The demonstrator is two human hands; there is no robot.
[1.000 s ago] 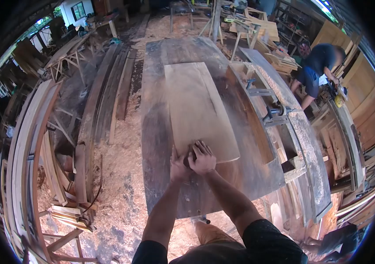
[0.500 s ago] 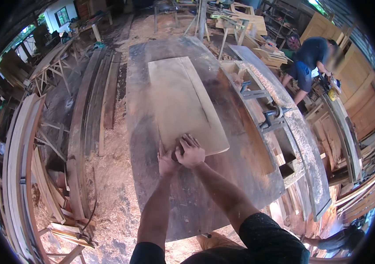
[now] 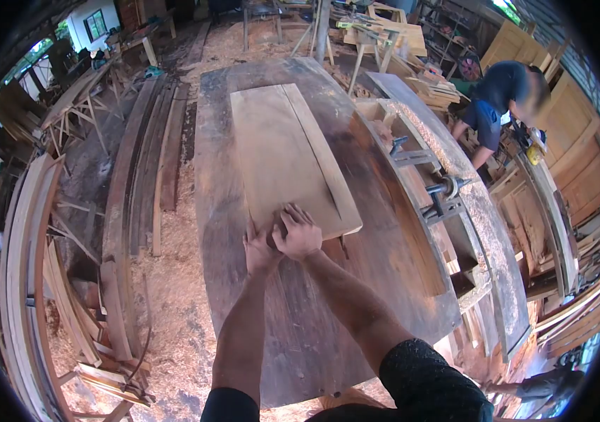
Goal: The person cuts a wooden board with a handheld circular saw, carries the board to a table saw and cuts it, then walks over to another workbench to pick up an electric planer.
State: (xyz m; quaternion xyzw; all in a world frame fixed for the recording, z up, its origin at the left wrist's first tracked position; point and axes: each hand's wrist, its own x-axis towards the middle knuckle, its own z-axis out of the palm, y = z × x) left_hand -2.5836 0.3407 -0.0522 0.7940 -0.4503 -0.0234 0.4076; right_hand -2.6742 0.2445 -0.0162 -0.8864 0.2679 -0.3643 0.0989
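A pale wooden panel [image 3: 279,155] with a dark groove along its right side lies flat on a dark, worn worktable [image 3: 384,281]. At the panel's near left corner my left hand [image 3: 261,250] and my right hand [image 3: 298,233] are side by side, touching. Between them is a small dark object, mostly covered by the fingers and too hidden to name. The fingers of my right hand bend over it on the panel; those of my left hand wrap its left side at the panel's edge.
Right of the worktable stands a machine frame [image 3: 440,193] covered with shavings. A co-worker [image 3: 497,98] bends over a bench at the right. Long boards [image 3: 29,246] lean at the left, and wood shavings [image 3: 173,302] cover the floor.
The view has shifted, so the table and panel sit further left in the picture. Both hands have stayed together at the panel's near end, with the dark object between them.
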